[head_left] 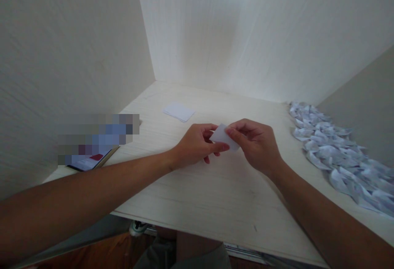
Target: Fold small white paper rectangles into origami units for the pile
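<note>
Above pale tabletop [197, 197], near-right of paper stack [178, 112], pinched 1 white slip [220, 135] with left hand [195, 145] and right hand [257, 142]! Looked light, easily creased; best held by edges.

The left forearm [101, 189] and right forearm [323, 213] slanted inward from the lower corners. The left grip [195, 144] was pinched, thumb pointing right; the right grip [257, 144], just beside it, was pinched too, fingers bent, thumb angled left.

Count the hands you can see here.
2: the left hand, pinching the small paper from the left, and the right hand, pinching it from the right.
</note>
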A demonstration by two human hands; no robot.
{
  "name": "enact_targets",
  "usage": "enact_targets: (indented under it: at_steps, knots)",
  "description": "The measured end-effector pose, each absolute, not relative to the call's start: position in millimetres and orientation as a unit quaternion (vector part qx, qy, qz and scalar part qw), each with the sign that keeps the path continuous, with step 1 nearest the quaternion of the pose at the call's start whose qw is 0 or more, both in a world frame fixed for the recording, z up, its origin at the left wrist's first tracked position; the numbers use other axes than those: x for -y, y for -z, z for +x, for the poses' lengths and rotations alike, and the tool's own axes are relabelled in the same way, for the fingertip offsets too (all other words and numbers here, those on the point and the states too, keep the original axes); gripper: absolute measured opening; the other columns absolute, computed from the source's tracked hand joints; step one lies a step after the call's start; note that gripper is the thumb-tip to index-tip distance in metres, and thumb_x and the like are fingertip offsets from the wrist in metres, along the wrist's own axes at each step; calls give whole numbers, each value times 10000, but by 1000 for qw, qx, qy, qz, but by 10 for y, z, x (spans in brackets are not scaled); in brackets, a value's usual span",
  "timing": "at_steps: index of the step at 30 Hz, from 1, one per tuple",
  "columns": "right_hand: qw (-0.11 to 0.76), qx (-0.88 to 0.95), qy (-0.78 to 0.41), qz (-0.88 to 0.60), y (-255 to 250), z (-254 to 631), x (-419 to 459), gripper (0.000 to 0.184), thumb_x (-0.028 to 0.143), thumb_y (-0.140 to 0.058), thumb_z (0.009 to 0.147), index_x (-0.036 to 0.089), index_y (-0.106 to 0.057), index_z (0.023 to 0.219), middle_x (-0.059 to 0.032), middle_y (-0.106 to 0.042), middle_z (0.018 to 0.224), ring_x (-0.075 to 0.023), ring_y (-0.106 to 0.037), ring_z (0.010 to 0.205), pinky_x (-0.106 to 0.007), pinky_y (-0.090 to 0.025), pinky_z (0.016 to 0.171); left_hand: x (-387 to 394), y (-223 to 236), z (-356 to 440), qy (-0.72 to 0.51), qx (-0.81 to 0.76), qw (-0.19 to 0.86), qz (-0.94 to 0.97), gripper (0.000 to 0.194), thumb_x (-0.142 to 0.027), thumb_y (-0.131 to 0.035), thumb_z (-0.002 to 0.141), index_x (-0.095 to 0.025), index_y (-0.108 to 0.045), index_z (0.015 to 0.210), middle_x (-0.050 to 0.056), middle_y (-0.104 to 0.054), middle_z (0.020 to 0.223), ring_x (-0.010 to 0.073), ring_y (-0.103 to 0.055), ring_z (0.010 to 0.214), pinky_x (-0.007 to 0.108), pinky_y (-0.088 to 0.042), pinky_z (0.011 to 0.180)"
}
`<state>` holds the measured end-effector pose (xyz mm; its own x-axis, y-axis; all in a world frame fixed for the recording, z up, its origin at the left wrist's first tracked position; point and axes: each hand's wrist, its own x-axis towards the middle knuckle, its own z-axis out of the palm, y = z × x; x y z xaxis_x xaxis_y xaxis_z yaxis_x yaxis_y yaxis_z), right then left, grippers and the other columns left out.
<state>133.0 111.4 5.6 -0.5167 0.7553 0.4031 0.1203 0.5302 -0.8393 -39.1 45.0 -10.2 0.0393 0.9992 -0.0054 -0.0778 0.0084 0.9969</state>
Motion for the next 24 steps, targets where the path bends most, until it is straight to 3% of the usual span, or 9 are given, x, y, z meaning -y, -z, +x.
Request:
enact_targets:
  at_steps: [5, 9, 14, 19, 24]
  knots:
    - [406, 787, -372, -279, -61, 1315, -1080, 148, 302, -746, 867, 219, -758, 746, 0, -739, 695, -161, -652, 640, -315, -501, 649, -453, 103, -380, -490, -494, 527, 488, 220, -90, -846, 755, -109, -690, 910, -44, -669, 592, 76, -578, 402, 143, -439, 314]
    - [411, 777, -385, -283, -47, 1307, -1078, 136, 295, -744, 866, 219, -757, 755, -6, -744, 713, -168, -662, 658, -322, -508, 657, -452, 89, -381, -493, -488, 521, 497, 216, -97, -853, 757, -111, -690, 899, -36, -683, 615, 87, -613, 430, 146, -457, 325]
    - [414, 770, -402, -273, -61, 1291, -1050, 126, 294, -756, 857, 218, -764, 757, -13, -754, 731, -170, -666, 669, -325, -517, 668, -427, 74, -366, -494, -493, 515, 497, 197, -78, -836, 765, -120, -652, 823, -65, -636, 533, 61, -543, 348, 132, -423, 315]
    - [418, 760, -410, -280, -68, 1282, -1027, 132, 303, -761, 850, 217, -756, 750, -8, -746, 720, -167, -656, 657, -319, -508, 645, -423, 136, -359, -492, -467, 523, 516, 235, -142, -851, 764, -128, -658, 897, -37, -666, 570, 113, -636, 437, 166, -501, 359]
    - [423, 749, -427, -278, -69, 1264, -1006, 139, 309, -763, 839, 215, -751, 738, -3, -740, 702, -157, -645, 639, -308, -500, 624, -420, 142, -366, -490, -472, 512, 524, 264, -151, -861, 746, -141, -625, 866, -66, -615, 484, 94, -572, 361, 145, -447, 333]
